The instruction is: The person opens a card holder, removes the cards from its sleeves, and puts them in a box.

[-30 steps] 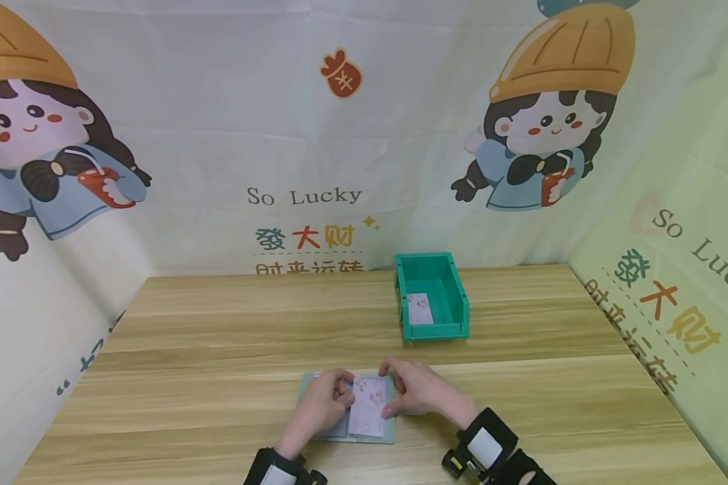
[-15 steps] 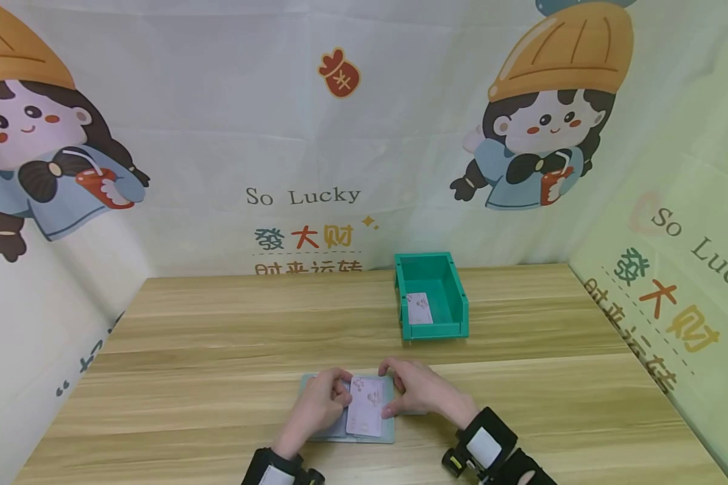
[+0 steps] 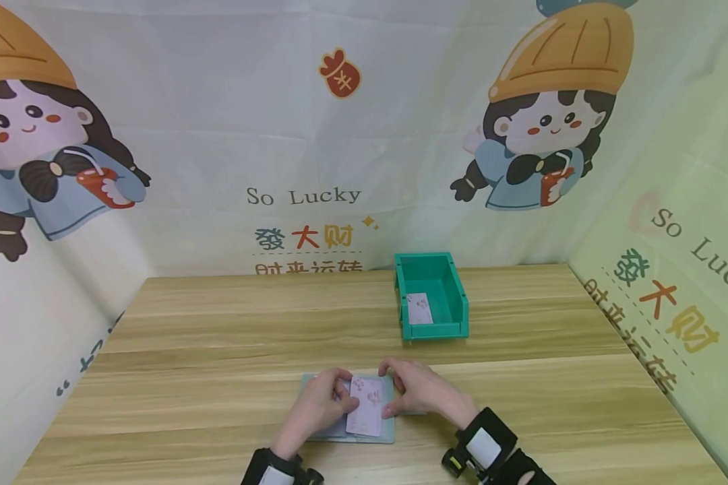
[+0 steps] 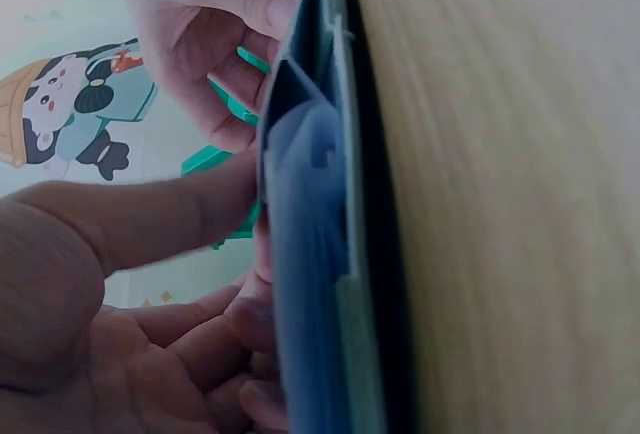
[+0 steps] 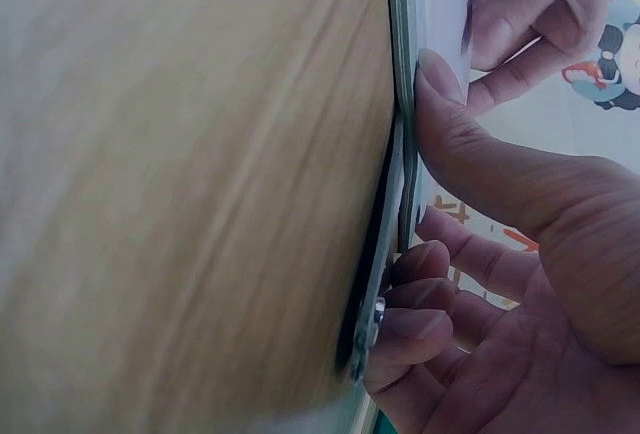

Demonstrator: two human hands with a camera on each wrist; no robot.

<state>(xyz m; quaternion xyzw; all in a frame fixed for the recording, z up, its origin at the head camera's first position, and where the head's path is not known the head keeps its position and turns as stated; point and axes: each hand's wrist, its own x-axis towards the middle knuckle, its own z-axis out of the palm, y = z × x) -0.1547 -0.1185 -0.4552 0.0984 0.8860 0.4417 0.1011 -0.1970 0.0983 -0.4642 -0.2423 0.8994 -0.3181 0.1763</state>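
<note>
A pale green card holder [image 3: 389,432] lies spread on the table, with a pink patterned card [image 3: 365,414] over its right half. My left hand [image 3: 321,404] pinches the card's left edge, its thumb on the card's face. Translucent bluish sleeves [image 4: 315,264] bulge beside that thumb in the left wrist view. My right hand [image 3: 421,389] grips the holder's right side: the thumb presses near the card's edge and the fingers curl at the border. In the right wrist view a strap with a metal snap [image 5: 377,319] sticks out by those fingers.
Farther back on the wooden table [image 3: 249,323] stands a green open-front bin [image 3: 464,300], with another pink card [image 3: 419,308] inside at its left. A printed cloth backdrop [image 3: 218,101] rises behind the table and along its sides.
The card has shifted slightly left over the holder. My left thumb has moved right, farther onto the card's face. The right hand has stayed in place.
</note>
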